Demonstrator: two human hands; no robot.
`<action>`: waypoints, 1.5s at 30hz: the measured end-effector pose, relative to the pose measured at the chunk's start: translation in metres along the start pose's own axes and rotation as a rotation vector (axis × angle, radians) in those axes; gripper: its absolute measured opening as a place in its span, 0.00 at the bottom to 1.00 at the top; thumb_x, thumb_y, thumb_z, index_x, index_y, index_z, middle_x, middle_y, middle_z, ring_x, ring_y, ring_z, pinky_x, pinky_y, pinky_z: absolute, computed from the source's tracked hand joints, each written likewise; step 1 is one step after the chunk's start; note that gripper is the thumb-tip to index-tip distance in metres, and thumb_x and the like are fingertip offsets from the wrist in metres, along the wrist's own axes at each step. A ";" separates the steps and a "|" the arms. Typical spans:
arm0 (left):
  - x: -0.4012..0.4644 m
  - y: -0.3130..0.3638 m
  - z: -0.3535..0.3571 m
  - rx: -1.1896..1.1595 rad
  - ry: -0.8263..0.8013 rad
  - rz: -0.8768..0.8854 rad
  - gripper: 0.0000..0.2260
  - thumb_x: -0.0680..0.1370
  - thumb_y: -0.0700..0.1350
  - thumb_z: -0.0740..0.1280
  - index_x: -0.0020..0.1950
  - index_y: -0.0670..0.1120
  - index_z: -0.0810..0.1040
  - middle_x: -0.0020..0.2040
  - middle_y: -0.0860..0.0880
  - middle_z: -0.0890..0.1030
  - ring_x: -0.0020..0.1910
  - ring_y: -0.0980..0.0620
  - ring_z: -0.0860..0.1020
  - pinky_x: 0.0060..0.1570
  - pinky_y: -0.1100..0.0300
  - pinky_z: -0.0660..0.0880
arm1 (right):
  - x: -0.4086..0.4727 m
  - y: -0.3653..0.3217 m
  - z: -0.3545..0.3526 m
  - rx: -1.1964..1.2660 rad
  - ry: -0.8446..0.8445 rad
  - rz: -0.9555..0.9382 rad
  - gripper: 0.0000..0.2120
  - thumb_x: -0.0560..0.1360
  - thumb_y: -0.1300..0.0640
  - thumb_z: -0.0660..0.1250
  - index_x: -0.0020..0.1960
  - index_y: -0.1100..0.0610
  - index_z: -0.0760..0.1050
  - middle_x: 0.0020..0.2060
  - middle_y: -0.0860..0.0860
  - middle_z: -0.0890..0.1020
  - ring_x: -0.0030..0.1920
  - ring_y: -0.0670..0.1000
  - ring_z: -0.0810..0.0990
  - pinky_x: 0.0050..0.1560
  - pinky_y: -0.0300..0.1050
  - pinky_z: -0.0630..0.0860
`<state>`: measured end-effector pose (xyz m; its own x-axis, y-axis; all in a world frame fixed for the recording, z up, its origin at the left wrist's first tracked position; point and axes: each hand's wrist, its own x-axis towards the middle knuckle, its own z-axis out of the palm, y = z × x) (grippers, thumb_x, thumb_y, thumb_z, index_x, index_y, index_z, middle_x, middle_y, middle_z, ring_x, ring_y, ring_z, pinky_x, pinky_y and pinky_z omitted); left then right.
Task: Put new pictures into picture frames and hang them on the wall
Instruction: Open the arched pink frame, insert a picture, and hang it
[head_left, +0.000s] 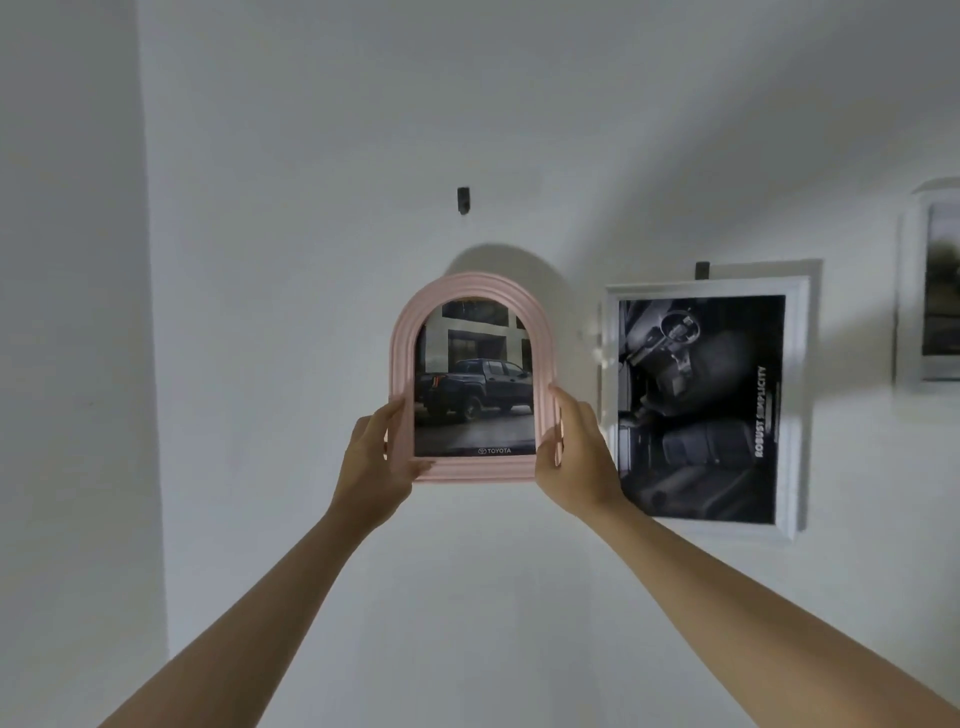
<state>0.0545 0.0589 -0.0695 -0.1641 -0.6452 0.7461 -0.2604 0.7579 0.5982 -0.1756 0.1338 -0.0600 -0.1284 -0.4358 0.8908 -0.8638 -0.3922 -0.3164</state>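
Note:
A pink arched picture frame (470, 288) with a photo of a dark pickup truck (475, 387) is held up in front of the white wall. My left hand (376, 460) grips its lower left edge, thumb on the front. Its lower right edge is gripped by my right hand (574, 454). A small black wall hook (463, 200) sits bare on the wall, above the frame's top and apart from it.
A white rectangular frame (792, 410) with a dark car-interior picture hangs to the right from its own black hook (702, 270). Another white frame (914, 291) shows partly at the far right edge. A wall corner (150, 364) runs down the left.

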 end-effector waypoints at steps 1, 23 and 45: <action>-0.014 0.000 0.002 0.009 -0.013 -0.012 0.35 0.70 0.39 0.75 0.72 0.53 0.63 0.60 0.54 0.68 0.56 0.50 0.73 0.54 0.54 0.78 | -0.012 -0.001 -0.004 0.007 -0.022 0.041 0.27 0.74 0.66 0.60 0.71 0.55 0.62 0.51 0.53 0.72 0.34 0.46 0.73 0.36 0.40 0.73; -0.343 0.068 0.068 0.006 -0.670 -0.466 0.26 0.72 0.47 0.72 0.68 0.56 0.67 0.65 0.53 0.71 0.58 0.51 0.73 0.57 0.53 0.75 | -0.335 -0.067 -0.182 0.476 0.164 0.879 0.26 0.70 0.77 0.58 0.61 0.53 0.73 0.52 0.42 0.79 0.52 0.34 0.78 0.48 0.26 0.72; -0.342 0.177 0.147 -0.320 -0.799 -0.548 0.09 0.79 0.51 0.62 0.57 0.57 0.78 0.55 0.51 0.80 0.53 0.51 0.80 0.56 0.54 0.75 | -0.428 -0.092 -0.195 0.079 0.020 0.590 0.23 0.69 0.68 0.59 0.62 0.58 0.76 0.55 0.54 0.77 0.56 0.48 0.78 0.53 0.36 0.75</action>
<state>-0.0758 0.3992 -0.2618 -0.7163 -0.6978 0.0023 -0.2439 0.2534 0.9361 -0.1360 0.5139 -0.3483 -0.5856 -0.5833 0.5629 -0.6051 -0.1475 -0.7824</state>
